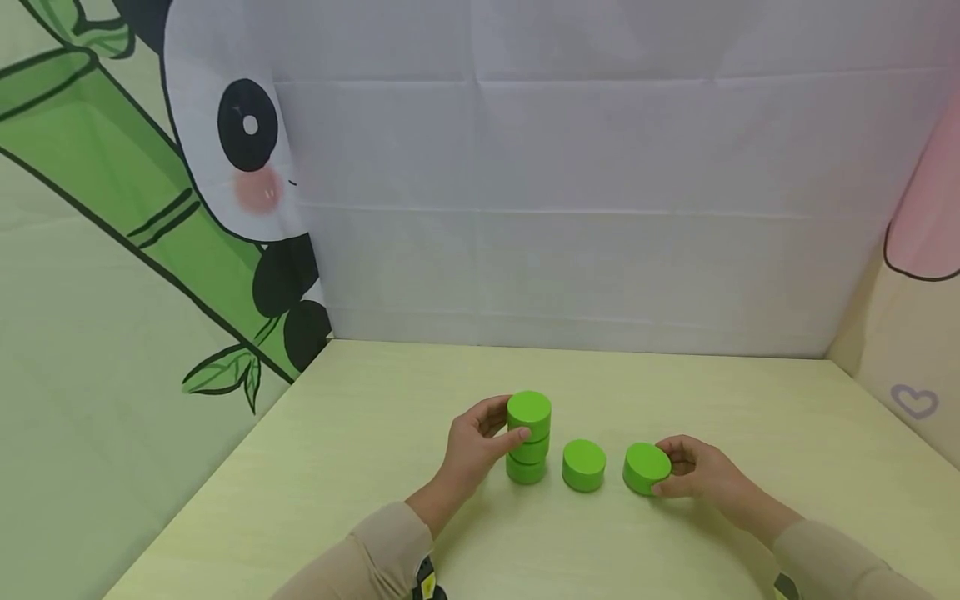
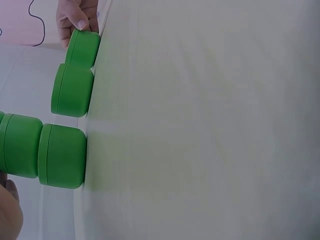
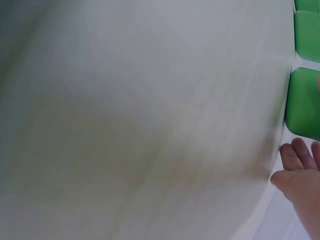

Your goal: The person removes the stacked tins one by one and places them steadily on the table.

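Tabletop (image 1: 600, 554), top cylinder (image 1: 529, 407) in left hand (image 1: 474, 442)

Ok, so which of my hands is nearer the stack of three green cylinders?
Left. Your left hand grips the stack near its top, from the left. Your right hand is to its right, at the rightmost cylinder, past the middle cylinder.

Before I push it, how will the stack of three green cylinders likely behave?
The stack of three green cylinders may topple or separate: it stands taller than wide, with no fastening visible. Its smooth-looking sides could slip in the left hand. The pieces look rigid, their outlines undented, so squeezing probably won't deform them.
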`<move>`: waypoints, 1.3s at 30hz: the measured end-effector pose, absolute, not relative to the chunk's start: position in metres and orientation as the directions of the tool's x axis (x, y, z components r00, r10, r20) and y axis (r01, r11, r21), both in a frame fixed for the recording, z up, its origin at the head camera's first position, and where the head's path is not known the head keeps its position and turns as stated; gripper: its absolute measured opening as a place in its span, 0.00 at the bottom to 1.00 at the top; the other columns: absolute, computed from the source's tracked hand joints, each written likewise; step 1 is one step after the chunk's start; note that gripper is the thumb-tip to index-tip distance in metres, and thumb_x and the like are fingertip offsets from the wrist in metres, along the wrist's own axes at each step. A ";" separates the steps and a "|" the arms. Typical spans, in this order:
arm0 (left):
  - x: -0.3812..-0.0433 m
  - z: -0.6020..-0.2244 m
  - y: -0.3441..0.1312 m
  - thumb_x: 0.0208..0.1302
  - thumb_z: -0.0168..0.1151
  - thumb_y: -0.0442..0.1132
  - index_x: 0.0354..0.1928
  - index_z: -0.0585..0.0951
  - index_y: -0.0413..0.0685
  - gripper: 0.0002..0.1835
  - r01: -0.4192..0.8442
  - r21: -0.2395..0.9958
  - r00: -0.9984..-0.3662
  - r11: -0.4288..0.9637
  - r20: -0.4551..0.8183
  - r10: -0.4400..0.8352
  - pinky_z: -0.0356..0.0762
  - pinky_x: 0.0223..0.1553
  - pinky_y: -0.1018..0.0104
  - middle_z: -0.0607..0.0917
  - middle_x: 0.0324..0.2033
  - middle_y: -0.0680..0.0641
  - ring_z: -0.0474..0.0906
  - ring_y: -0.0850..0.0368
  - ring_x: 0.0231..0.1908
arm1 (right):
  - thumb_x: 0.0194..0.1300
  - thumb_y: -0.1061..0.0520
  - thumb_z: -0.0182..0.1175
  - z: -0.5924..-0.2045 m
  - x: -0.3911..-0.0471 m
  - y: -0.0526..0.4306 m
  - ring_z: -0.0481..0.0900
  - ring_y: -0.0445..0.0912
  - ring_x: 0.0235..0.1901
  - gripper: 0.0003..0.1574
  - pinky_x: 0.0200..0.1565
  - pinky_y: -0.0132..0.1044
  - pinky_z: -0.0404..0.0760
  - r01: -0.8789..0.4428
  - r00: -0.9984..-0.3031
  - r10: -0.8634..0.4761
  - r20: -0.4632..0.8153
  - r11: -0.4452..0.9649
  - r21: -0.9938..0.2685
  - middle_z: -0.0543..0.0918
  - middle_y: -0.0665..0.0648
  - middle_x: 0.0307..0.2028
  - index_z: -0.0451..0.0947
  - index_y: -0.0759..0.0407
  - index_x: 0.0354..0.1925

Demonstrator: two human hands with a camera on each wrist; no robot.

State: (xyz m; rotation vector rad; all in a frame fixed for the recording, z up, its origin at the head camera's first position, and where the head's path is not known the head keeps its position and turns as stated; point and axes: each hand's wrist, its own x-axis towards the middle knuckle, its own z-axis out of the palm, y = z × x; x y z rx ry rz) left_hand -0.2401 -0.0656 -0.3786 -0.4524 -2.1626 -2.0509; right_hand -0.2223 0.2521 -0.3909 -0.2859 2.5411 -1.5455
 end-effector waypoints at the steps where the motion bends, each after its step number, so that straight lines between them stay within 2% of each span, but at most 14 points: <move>1: -0.240 -0.379 -0.065 0.52 0.70 0.36 0.55 0.75 0.38 0.27 0.299 0.954 -0.947 0.033 0.293 0.128 0.69 0.61 0.59 0.79 0.52 0.41 0.74 0.48 0.55 | 0.46 0.58 0.72 -0.390 -0.222 0.252 0.76 0.53 0.50 0.45 0.51 0.36 0.78 -0.092 -0.969 -0.245 -0.024 0.453 -0.887 0.76 0.66 0.51 0.62 0.74 0.57; 4: -0.240 -0.378 -0.065 0.52 0.69 0.36 0.55 0.74 0.38 0.27 0.297 0.954 -0.948 0.031 0.291 0.130 0.68 0.62 0.59 0.78 0.53 0.41 0.73 0.48 0.56 | 0.48 0.56 0.71 -0.386 -0.223 0.251 0.67 0.62 0.59 0.50 0.58 0.47 0.73 -0.121 -0.969 -0.248 0.002 0.464 -0.877 0.68 0.71 0.59 0.58 0.73 0.62; 7: -0.239 -0.378 -0.066 0.52 0.69 0.37 0.56 0.73 0.38 0.28 0.285 0.958 -0.951 0.038 0.278 0.133 0.67 0.62 0.58 0.77 0.54 0.41 0.72 0.47 0.57 | 0.52 0.53 0.69 -0.378 -0.223 0.249 0.60 0.65 0.64 0.48 0.60 0.57 0.67 -0.157 -0.970 -0.237 0.047 0.473 -0.867 0.65 0.72 0.61 0.57 0.71 0.63; 13: -0.238 -0.381 -0.068 0.53 0.69 0.38 0.60 0.70 0.38 0.32 0.244 0.968 -0.960 0.055 0.234 0.155 0.62 0.65 0.56 0.74 0.58 0.41 0.69 0.47 0.60 | 0.58 0.52 0.64 -0.358 -0.228 0.233 0.62 0.63 0.63 0.42 0.59 0.53 0.70 -0.228 -0.958 -0.256 0.125 0.427 -0.875 0.66 0.70 0.61 0.59 0.69 0.63; 20: -0.239 -0.384 -0.066 0.54 0.68 0.36 0.63 0.67 0.37 0.35 0.223 0.973 -0.957 0.058 0.207 0.202 0.59 0.66 0.56 0.71 0.61 0.39 0.65 0.45 0.63 | 0.59 0.52 0.63 -0.346 -0.237 0.202 0.62 0.60 0.64 0.39 0.60 0.50 0.70 -0.253 -0.937 -0.318 0.148 0.319 -0.913 0.68 0.67 0.61 0.61 0.66 0.62; 29: -0.243 -0.391 -0.064 0.52 0.69 0.37 0.62 0.68 0.38 0.35 0.174 0.976 -0.970 0.130 0.148 0.191 0.59 0.66 0.54 0.72 0.61 0.40 0.65 0.45 0.63 | 0.57 0.53 0.65 -0.350 -0.242 0.159 0.63 0.58 0.64 0.37 0.60 0.48 0.71 -0.221 -0.920 -0.371 0.127 0.221 -0.950 0.69 0.65 0.60 0.64 0.64 0.61; 39: -0.241 -0.390 -0.062 0.52 0.69 0.37 0.62 0.69 0.39 0.34 0.143 0.977 -0.977 0.159 0.114 0.179 0.61 0.65 0.51 0.73 0.60 0.40 0.65 0.43 0.62 | 0.55 0.55 0.67 -0.360 -0.247 0.139 0.67 0.57 0.61 0.35 0.56 0.44 0.75 -0.216 -0.916 -0.371 0.151 0.141 -0.966 0.75 0.61 0.55 0.67 0.65 0.58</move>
